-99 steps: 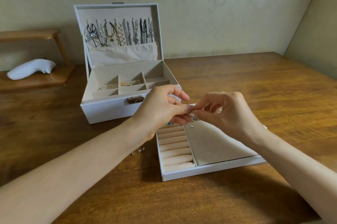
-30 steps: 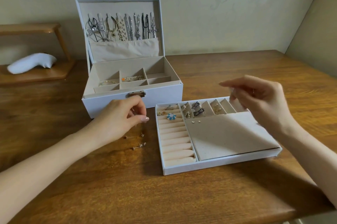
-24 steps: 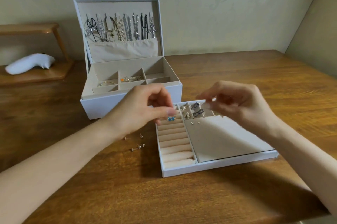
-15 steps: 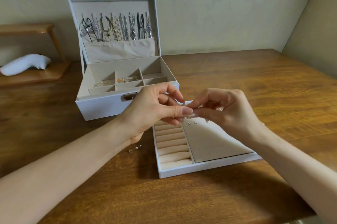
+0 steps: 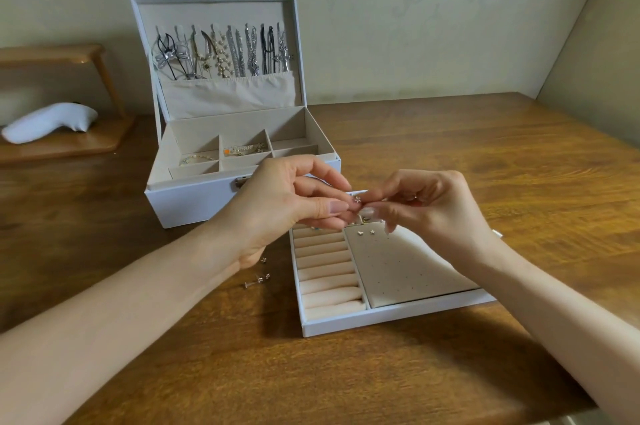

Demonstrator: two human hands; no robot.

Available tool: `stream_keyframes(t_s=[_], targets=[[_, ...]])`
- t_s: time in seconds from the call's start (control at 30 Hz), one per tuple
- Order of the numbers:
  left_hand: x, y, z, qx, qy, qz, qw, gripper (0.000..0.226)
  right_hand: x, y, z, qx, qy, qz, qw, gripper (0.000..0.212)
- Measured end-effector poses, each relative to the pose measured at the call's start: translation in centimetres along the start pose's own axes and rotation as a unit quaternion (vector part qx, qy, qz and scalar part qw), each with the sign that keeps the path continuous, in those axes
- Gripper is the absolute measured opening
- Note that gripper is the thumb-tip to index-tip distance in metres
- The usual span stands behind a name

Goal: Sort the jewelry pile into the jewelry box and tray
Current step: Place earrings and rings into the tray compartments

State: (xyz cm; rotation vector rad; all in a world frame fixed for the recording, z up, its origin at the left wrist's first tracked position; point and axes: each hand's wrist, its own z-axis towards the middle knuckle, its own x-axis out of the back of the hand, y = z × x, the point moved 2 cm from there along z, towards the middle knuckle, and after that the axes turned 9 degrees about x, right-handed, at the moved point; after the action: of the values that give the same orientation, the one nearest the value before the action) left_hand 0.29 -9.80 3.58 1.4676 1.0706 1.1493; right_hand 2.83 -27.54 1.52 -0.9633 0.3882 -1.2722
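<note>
Above the far end of the tray (image 5: 381,320), one small star stud (image 5: 357,199) is held between the fingers of both hands. It is met by the left hand (image 5: 291,206) from the left and by the right hand (image 5: 429,210) from the right, with thumb and forefinger closed narrowly on it in each case. Which hand has the front and which, if either, a backing cannot be told, and the line of the post is not made out.

The perforated pad (image 5: 408,268) lies just below the stud and toward the person, with its long axis running away from the viewer. The right hand is the nearer to it, so a short drop onto a free hole is judged to be what the placing turns on. Two seated studs (image 5: 360,232) are counted at the pad's far edge, side by side.

On the surface (image 5: 346,372), just left of the tray and below the left wrist, loose studs (image 5: 258,281) are left. At least two are counted, perhaps three. One jewelry box (image 5: 194,206) stands open behind, with two of its compartments seen to hold chains.
</note>
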Motion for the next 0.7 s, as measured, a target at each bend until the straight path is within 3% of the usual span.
stream_keyframes(t_s=[0.3, 0.5, 0.7], targets=[[-0.3, 0.0, -0.4, -0.062, 0.024, 0.130, 0.989, 0.017, 0.5, -0.1, 0.4, -0.043, 0.006, -0.044, 0.998, 0.012], [1.9, -0.7, -1.0, -0.048, 0.069, 0.155, 0.984, 0.008, 2.5, 1.5, -0.3, -0.255, -0.041, -0.072, 0.963, 0.007], [3.1, -1.7, -1.2, -0.031, 0.089, 0.182, 0.979, 0.008, 2.3, 1.5, 0.1, -0.339, -0.091, -0.057, 0.935, 0.012]])
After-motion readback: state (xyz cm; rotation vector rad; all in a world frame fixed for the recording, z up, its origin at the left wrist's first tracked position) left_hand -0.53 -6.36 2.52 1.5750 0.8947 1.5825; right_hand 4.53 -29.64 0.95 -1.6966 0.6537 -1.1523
